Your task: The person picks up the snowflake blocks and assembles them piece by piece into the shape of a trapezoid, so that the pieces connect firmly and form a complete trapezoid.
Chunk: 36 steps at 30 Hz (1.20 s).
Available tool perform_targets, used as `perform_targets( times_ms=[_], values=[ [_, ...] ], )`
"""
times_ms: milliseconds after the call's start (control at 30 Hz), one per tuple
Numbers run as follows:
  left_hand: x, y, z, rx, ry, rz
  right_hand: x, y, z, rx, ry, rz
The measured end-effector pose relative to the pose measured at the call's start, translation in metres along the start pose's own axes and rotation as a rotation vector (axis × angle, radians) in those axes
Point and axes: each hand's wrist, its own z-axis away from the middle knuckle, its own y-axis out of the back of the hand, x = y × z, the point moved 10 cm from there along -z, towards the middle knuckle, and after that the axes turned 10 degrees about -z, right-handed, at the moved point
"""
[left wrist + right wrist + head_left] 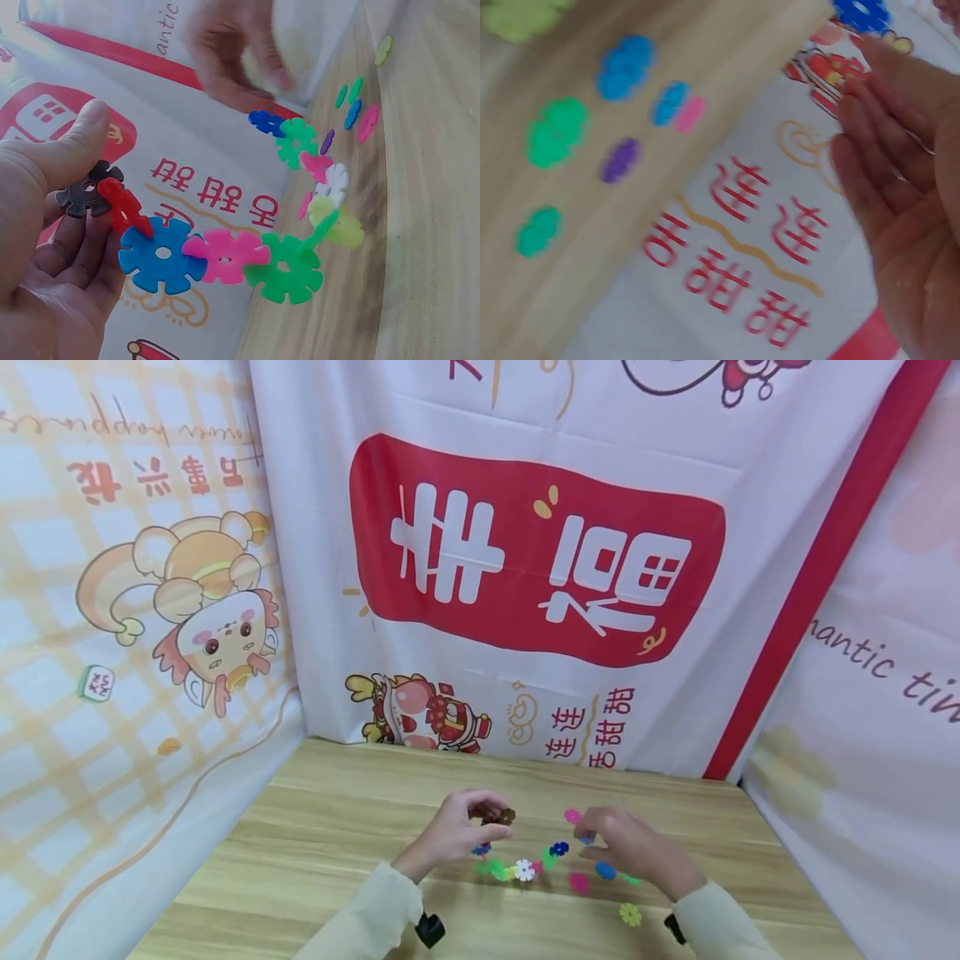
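Observation:
My left hand (456,828) grips a dark brown snowflake disc (91,189) between thumb and fingers. From it runs a linked chain: a red disc (124,208), a blue disc (161,256), a pink disc (226,257), a green disc (284,268), then yellow, white (525,870), pink and green ones. A dark blue disc (558,849) forms the far end. Close beside that end, my right hand (637,853) hovers with loosely bent fingers and holds nothing. In the right wrist view its thumb is just short of the dark blue disc (862,13).
Loose discs lie on the wooden table (300,860) around and below the right hand: a yellow one (631,914), a pink one (579,882), a blue one (605,870), a purple one (620,160) and several others. Printed cloth (525,568) hangs behind and at both sides.

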Motion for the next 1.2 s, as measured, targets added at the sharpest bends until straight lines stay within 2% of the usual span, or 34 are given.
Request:
perform_targets(
  times_ms=[133, 333, 700, 833, 933, 1033, 1200],
  values=[
    [-0.004, 0.002, 0.002, 0.018, 0.005, 0.007, 0.019, -0.030, 0.012, -0.087, -0.071, -0.093],
    [-0.005, 0.004, 0.005, 0.034, 0.011, 0.027, 0.034, -0.062, 0.019, -0.136, -0.142, -0.179],
    [-0.006, 0.007, 0.007, 0.050, 0.016, 0.059, 0.050, -0.075, 0.014, -0.181, -0.251, -0.338],
    [-0.007, 0.006, 0.006, 0.052, 0.013, 0.054, 0.050, -0.074, 0.013, -0.209, -0.257, -0.362],
    [-0.008, 0.005, 0.006, 0.050, 0.015, 0.051, 0.049, -0.067, 0.011, -0.189, -0.230, -0.394],
    [-0.008, 0.004, 0.005, 0.048, 0.017, 0.050, 0.046, -0.050, 0.005, -0.143, -0.205, -0.428],
    [-0.008, 0.004, 0.005, 0.050, 0.012, 0.053, 0.036, -0.007, -0.009, -0.054, -0.194, -0.414]
  ],
)
